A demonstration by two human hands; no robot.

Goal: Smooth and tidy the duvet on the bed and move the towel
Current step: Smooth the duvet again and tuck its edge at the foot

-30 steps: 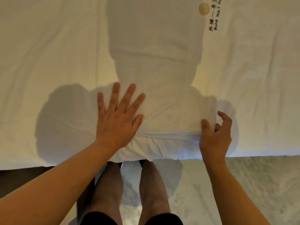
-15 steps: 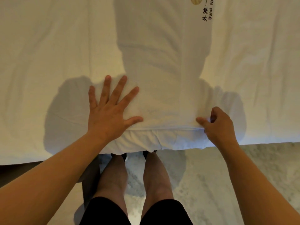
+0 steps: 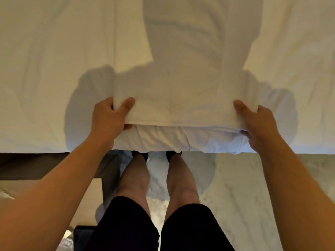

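A white towel [image 3: 181, 105] lies as a long strip across the white duvet [image 3: 45, 78], reaching from the bed's near edge away from me. My shadow falls over it. My left hand [image 3: 108, 120] grips the towel's near left corner, thumb on top and fingers underneath. My right hand [image 3: 257, 127] holds the near right corner the same way. The towel's near edge is lifted slightly off the duvet. Below it the duvet's rumpled hem [image 3: 181, 142] hangs over the side of the bed.
I stand close against the bed, my bare legs [image 3: 137, 178] on a pale marble floor [image 3: 272, 187]. A dark wooden piece of furniture [image 3: 36, 165] juts out below the bed at the left. A dark object [image 3: 81, 236] sits on the floor near my left leg.
My left hand, flat on the towel before, has curled around its near left corner. My right hand went from pinching the edge to a full grip. The printed logo has left the view.
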